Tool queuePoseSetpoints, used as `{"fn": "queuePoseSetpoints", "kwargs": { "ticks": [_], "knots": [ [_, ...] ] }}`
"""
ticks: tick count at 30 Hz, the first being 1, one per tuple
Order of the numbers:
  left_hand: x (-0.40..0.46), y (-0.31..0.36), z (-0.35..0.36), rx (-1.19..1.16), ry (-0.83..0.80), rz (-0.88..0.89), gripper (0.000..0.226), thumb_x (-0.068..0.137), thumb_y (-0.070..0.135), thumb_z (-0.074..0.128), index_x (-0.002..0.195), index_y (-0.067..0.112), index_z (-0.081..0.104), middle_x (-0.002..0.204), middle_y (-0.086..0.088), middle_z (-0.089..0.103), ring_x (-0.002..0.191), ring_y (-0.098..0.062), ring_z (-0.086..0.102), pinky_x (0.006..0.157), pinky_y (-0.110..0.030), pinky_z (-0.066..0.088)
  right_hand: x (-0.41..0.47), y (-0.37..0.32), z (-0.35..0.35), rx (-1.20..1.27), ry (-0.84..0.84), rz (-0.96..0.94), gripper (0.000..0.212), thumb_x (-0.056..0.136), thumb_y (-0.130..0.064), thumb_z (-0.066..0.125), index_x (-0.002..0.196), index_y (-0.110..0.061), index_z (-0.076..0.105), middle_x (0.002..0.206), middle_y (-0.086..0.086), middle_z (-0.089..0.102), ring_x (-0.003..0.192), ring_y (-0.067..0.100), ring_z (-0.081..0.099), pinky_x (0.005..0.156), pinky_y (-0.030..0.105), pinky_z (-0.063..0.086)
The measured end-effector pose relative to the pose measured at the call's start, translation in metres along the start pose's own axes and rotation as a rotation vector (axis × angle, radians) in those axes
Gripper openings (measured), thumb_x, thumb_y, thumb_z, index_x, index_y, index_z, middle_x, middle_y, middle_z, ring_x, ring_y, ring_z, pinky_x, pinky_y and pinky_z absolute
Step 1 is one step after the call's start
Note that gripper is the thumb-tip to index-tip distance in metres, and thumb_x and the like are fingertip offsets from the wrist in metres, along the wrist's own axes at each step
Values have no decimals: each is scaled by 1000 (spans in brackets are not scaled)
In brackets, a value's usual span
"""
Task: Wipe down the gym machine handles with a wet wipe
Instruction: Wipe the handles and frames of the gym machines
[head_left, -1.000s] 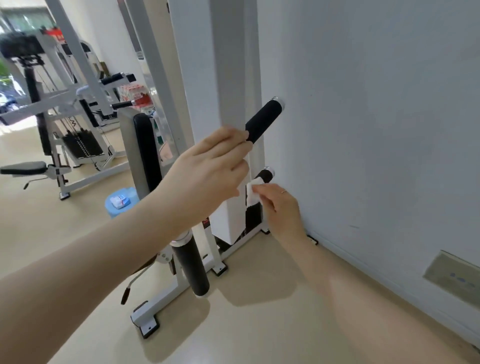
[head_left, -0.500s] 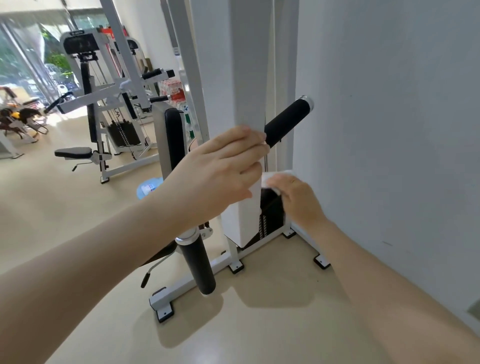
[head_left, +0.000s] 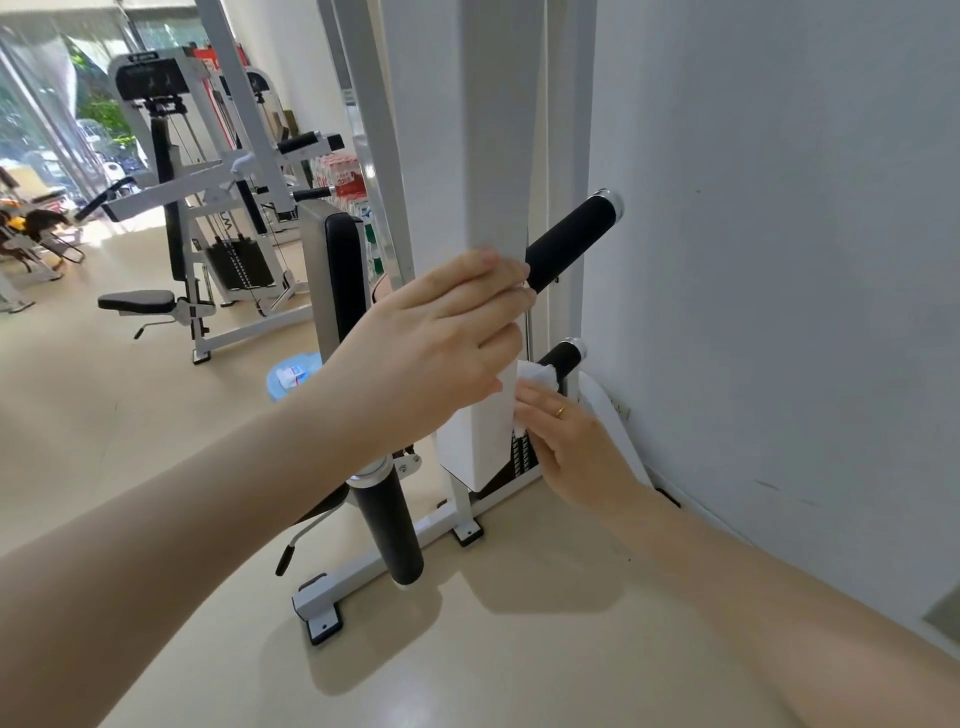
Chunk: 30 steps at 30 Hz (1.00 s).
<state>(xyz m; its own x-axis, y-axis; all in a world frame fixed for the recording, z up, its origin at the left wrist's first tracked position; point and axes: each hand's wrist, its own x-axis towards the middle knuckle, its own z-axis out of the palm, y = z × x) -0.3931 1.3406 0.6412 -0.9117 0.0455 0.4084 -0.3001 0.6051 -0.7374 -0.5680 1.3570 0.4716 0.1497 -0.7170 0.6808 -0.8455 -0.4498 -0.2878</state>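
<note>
The white upright column (head_left: 498, 130) of the gym machine stands close to the wall (head_left: 779, 260). The left hand (head_left: 441, 338) rests across the front of the column, fingers straight, their tips at the base of the upper black handle (head_left: 569, 244), which slants up from behind the column toward the wall. Below it, the right hand (head_left: 576, 441), a ring on one finger, presses a white wet wipe (head_left: 537, 375) around the lower black handle (head_left: 563, 358), just right of the column. A black padded roller (head_left: 392, 530) hangs down left of the column's foot. A blue wipe pack (head_left: 291, 375) lies on the floor left of the column.
</note>
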Motion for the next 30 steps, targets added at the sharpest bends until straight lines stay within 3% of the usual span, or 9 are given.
{"fn": "queuePoseSetpoints", "kwargs": {
  "ticks": [2, 4, 8, 12, 15, 20, 23, 26, 30],
  "knots": [
    [-2, -1, 1, 27, 18, 1, 23, 88, 18, 47, 91, 9, 68, 117, -8, 65, 122, -25, 53, 112, -35, 18, 3, 10, -1, -9, 55, 85, 33, 91, -12, 41, 117, -5, 61, 122, 13, 63, 117, 28, 57, 98, 38, 46],
    [-4, -1, 3, 45, 35, 8, 21, 88, 15, 49, 93, 9, 68, 117, -9, 66, 121, -25, 54, 112, -36, 17, 8, 17, -2, 94, 204, 448, 26, 95, -15, 48, 116, -6, 62, 109, 12, 67, 102, 26, 63, 84, 28, 50],
    [-8, 0, 6, 68, 65, 6, 18, 87, 14, 53, 94, 8, 69, 113, -10, 66, 115, -25, 58, 112, -36, 18, 12, -14, 13, 758, 291, 943, 14, 94, -23, 52, 91, -17, 64, 89, 3, 67, 85, 16, 60, 73, 24, 45],
    [-13, -7, 7, 77, 61, -4, 16, 86, 15, 58, 95, 8, 69, 117, -11, 65, 118, -26, 56, 112, -36, 18, 23, -22, 9, 1346, 240, 1184, 24, 96, -19, 47, 115, -8, 58, 112, 11, 64, 105, 19, 60, 94, 30, 45],
    [-16, -9, 10, 43, 38, -10, 21, 87, 19, 54, 99, 8, 68, 119, -11, 64, 121, -26, 54, 114, -36, 17, 34, -13, -6, 1821, 559, 1281, 32, 94, -6, 48, 125, -2, 49, 111, 19, 62, 89, 23, 69, 76, 33, 56],
    [-16, -12, 12, 32, 41, -31, 19, 88, 18, 54, 99, 8, 67, 120, -10, 64, 124, -24, 48, 114, -36, 14, 31, -38, 1, 1801, 273, 1394, 15, 94, -4, 47, 104, -1, 57, 123, 26, 58, 128, 30, 46, 106, 38, 41],
    [-13, -10, 9, 16, 48, -29, 18, 87, 15, 54, 94, 10, 69, 117, -9, 65, 120, -24, 54, 113, -35, 17, 39, -16, -3, 1887, 504, 1415, 31, 93, -3, 46, 124, -2, 49, 122, 23, 58, 121, 30, 53, 102, 39, 44],
    [-12, -8, 8, -18, 55, -40, 20, 87, 14, 50, 91, 10, 70, 116, -8, 66, 120, -23, 55, 113, -34, 17, 46, 1, 6, 1900, 574, 1401, 19, 88, 2, 44, 104, 1, 55, 136, 42, 29, 130, 48, 31, 114, 47, 23],
    [-12, -9, 10, -32, 64, -41, 21, 87, 13, 50, 93, 9, 70, 117, -8, 66, 121, -23, 54, 113, -35, 16, 47, 4, 2, 1826, 513, 1373, 32, 94, 3, 38, 124, 1, 49, 129, 25, 51, 115, 35, 55, 87, 42, 51]
  ]
}}
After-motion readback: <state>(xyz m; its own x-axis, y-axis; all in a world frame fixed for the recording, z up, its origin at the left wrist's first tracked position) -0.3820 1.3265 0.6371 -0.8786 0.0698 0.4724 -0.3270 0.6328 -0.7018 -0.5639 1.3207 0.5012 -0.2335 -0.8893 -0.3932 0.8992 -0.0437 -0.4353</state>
